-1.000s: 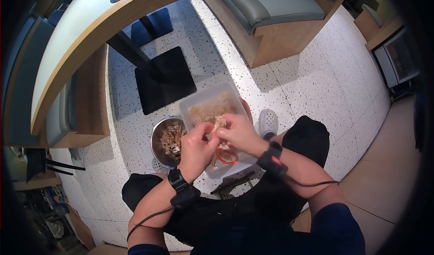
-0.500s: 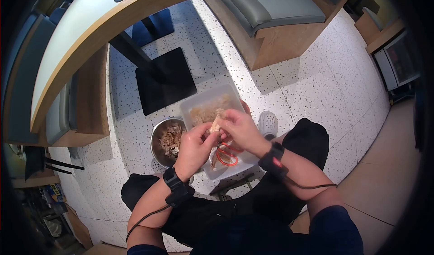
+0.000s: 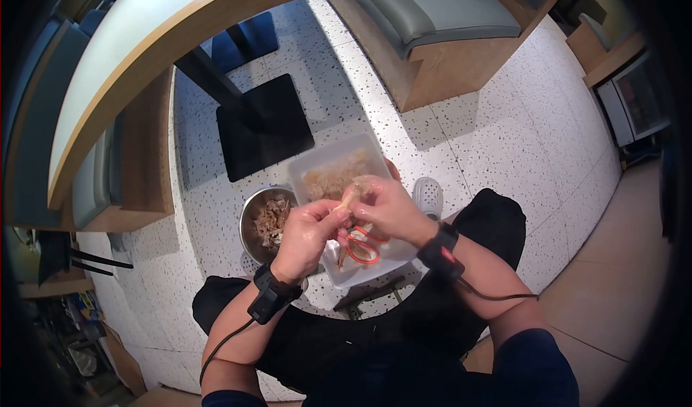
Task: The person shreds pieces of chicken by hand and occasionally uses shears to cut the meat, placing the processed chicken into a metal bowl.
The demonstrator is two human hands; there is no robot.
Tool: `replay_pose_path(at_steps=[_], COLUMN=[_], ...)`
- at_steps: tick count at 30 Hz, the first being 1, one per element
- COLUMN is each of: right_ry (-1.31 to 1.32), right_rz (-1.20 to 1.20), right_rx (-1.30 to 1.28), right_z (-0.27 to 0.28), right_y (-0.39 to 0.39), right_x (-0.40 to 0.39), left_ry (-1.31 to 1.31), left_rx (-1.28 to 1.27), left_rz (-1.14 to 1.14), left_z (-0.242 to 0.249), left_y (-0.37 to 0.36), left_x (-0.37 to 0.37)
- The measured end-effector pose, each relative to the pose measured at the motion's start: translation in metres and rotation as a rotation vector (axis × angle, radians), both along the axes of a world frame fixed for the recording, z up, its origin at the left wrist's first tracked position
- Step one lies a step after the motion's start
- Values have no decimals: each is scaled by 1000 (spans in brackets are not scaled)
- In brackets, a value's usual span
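over the tub [image 3: 306, 170], both hands [image 3: 346, 223] hide a pale scrap [image 3: 348, 200].

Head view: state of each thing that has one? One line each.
Clear plastic tub: open, holds pale peeled pieces.
Round steel bowl: upright on floor, holds brownish scraps.
Orange-handled scissors: lying in the tub, unheld.
Small pale food piece: pinched between both hands above the tub.
Left hand: gripping the piece.
Right hand: gripping the piece.

hands [image 3: 346, 223] hide tub's [image 3: 317, 163] middle; held pale piece [image 3: 349, 198] too small to identify
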State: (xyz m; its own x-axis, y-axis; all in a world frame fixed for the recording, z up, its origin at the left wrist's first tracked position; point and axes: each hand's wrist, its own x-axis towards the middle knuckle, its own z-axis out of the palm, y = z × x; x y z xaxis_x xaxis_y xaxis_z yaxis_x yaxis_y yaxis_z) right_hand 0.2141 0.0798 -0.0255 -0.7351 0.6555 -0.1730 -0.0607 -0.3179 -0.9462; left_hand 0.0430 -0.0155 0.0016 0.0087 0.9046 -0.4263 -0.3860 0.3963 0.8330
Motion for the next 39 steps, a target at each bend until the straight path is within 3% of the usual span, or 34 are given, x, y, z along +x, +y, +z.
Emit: replay_pose_path(at_steps=[6, 9, 11, 14, 20, 24, 30, 31, 32, 34, 35, 37, 39], right_ry=[-162, -198, -72, 6, -5, 35, -42, -172, -303, -390, -480, -502, -525], right_rz=[27, 66, 161, 152, 156, 128, 65, 22, -22, -29, -38, -21, -4], right_rx=[361, 257, -53, -140, 18, -12, 173, 454, 735, 869, 1000, 1049, 1100], right_z=[13, 17, 16, 26, 22, 24, 27, 18, 11, 5, 2, -3, -5], right_y=[2, 3, 7, 6, 6, 4, 4, 5, 7, 6, 4, -1, -6], right_x=[3, 5, 7, 6, 6, 4, 3, 3, 3, 3, 4, 4, 3], left_ry=[-153, -246, -297, -398, -423, -399, -472, -471, -320, -168, 124, 555, 632], left_rx=[-94, -117, -105, -88, -79, -77, -73, -73, -67, -60, 63, 240, 277], left_rz=[-50, -95, -93, -108, -54, -57, -149, -149, -114, -75, 8, 74, 39], left_z=[-5, -3, 3, 0, 5, 4, -10, -14, -19, -20, -19, -15, -14], left_y=[-4, -5, -4, -4, -5, -5, -7, -5, -2, 2, 3, 5, 5], left_x=[-1, -3, -7, -14, -7, -7, -9, -8, -7, -5, -5, -6, -5])
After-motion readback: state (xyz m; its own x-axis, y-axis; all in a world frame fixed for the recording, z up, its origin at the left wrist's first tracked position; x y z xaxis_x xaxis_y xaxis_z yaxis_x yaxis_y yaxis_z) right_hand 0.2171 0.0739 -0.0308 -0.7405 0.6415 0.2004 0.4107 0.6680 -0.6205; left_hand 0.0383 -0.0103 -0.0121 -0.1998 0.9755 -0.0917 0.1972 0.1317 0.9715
